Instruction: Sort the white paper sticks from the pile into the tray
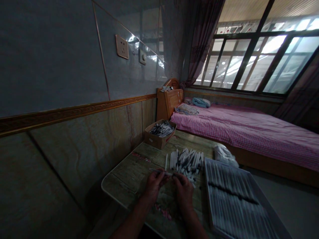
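Note:
Both hands meet over the near part of the table at a slim pale pen (155, 170). My left hand (155, 183) pinches its barrel, and the barrel's far end sticks out to the left. My right hand (183, 187) has its fingers closed at the other end, around a small dark piece that looks like a cap; the fingers partly hide it. Just beyond the hands lies a loose pile of white pens (189, 159) with dark parts among them. One single white pen (166, 162) lies apart at the pile's left.
A cardboard box (156, 140) full of pens stands by the wall. To the right, a shallow tray (208, 199) holds rows of pens, with a crumpled plastic bag (225, 155) behind it. The wood-patterned table (124, 177) has a rounded left corner. Behind it stands a bed (239, 126).

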Action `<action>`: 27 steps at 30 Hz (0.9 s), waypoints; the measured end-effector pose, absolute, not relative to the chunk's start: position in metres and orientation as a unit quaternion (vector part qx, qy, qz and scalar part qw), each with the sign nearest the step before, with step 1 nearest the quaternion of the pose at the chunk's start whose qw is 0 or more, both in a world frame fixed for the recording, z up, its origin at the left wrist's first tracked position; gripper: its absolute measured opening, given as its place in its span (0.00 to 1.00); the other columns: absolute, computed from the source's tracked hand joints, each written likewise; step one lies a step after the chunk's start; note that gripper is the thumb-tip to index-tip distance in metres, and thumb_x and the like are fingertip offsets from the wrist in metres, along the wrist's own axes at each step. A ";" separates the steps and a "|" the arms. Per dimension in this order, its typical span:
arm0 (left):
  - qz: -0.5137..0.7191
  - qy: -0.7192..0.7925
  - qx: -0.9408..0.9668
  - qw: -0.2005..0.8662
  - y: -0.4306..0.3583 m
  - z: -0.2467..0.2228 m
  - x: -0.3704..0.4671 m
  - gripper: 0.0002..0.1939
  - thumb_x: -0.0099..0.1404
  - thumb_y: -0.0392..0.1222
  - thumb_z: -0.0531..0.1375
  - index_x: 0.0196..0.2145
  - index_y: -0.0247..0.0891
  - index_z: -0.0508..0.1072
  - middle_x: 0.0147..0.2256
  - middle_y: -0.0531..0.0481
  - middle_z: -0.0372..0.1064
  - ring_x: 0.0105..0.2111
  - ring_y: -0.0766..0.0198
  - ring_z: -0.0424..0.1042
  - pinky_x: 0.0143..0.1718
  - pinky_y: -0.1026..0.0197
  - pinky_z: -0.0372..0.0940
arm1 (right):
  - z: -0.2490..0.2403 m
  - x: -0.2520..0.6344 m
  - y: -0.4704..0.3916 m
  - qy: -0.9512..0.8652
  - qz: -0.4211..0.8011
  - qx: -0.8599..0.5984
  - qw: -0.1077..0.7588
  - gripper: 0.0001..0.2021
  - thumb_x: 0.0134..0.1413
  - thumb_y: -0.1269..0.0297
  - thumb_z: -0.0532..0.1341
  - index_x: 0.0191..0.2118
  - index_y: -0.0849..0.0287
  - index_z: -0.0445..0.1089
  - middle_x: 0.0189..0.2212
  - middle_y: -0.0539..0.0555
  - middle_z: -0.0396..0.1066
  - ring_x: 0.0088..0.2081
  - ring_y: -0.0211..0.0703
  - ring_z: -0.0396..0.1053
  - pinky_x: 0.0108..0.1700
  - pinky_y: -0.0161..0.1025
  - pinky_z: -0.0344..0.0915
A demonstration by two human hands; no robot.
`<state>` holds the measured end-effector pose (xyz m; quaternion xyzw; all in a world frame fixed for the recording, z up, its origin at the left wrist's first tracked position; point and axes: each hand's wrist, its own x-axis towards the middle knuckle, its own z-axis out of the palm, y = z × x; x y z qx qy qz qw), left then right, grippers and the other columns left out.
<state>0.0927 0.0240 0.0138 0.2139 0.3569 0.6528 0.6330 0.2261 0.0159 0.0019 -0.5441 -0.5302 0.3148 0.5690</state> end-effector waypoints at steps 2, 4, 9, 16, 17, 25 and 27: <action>0.652 0.362 0.213 0.631 0.024 0.014 0.093 0.19 0.42 0.41 0.75 0.30 0.34 0.74 0.27 0.49 0.77 0.28 0.62 0.77 0.29 0.65 0.72 | 0.003 0.225 0.015 -0.538 0.306 -0.549 0.561 0.10 0.50 0.56 0.60 0.34 0.54 0.76 0.33 0.51 0.78 0.37 0.46 0.74 0.41 0.40 0.68; 0.651 0.368 0.211 0.629 0.024 0.015 0.093 0.20 0.40 0.41 0.75 0.30 0.33 0.74 0.26 0.48 0.77 0.27 0.62 0.77 0.28 0.65 0.71 | 0.005 0.225 0.013 -0.550 0.295 -0.552 0.554 0.10 0.51 0.56 0.59 0.33 0.54 0.74 0.32 0.52 0.77 0.36 0.46 0.73 0.40 0.39 0.67; 0.650 0.371 0.240 0.617 0.024 0.011 0.095 0.21 0.39 0.44 0.75 0.29 0.33 0.74 0.26 0.49 0.76 0.26 0.63 0.76 0.28 0.64 0.71 | 0.004 0.229 0.008 -0.621 0.228 -0.557 0.503 0.13 0.58 0.56 0.52 0.31 0.54 0.70 0.28 0.51 0.73 0.32 0.43 0.70 0.37 0.37 0.64; 0.628 0.386 0.271 0.619 0.024 0.009 0.095 0.21 0.39 0.46 0.75 0.28 0.34 0.73 0.26 0.49 0.76 0.25 0.60 0.76 0.27 0.62 0.71 | -0.011 0.234 0.012 -0.669 0.164 -0.597 0.411 0.11 0.60 0.61 0.51 0.35 0.53 0.71 0.33 0.56 0.73 0.38 0.46 0.70 0.41 0.39 0.61; 0.628 0.389 0.269 0.617 0.024 0.010 0.096 0.22 0.39 0.46 0.75 0.28 0.34 0.73 0.26 0.49 0.76 0.25 0.60 0.76 0.27 0.62 0.71 | -0.010 0.233 0.012 -0.668 0.179 -0.595 0.409 0.12 0.61 0.60 0.50 0.33 0.52 0.70 0.31 0.54 0.73 0.35 0.45 0.70 0.39 0.38 0.61; 0.631 0.402 0.264 0.609 0.025 0.012 0.096 0.26 0.36 0.51 0.75 0.29 0.34 0.72 0.26 0.50 0.76 0.26 0.61 0.77 0.28 0.62 0.71 | 0.007 0.230 0.009 -0.636 0.217 -0.583 0.457 0.14 0.63 0.55 0.46 0.31 0.53 0.62 0.28 0.50 0.69 0.31 0.41 0.67 0.35 0.36 0.61; 0.619 0.407 0.278 0.612 0.024 0.012 0.096 0.26 0.36 0.51 0.74 0.30 0.35 0.72 0.27 0.50 0.76 0.26 0.60 0.77 0.29 0.61 0.72 | 0.005 0.230 0.010 -0.643 0.205 -0.588 0.446 0.15 0.63 0.55 0.46 0.29 0.53 0.62 0.26 0.50 0.69 0.30 0.41 0.68 0.34 0.36 0.61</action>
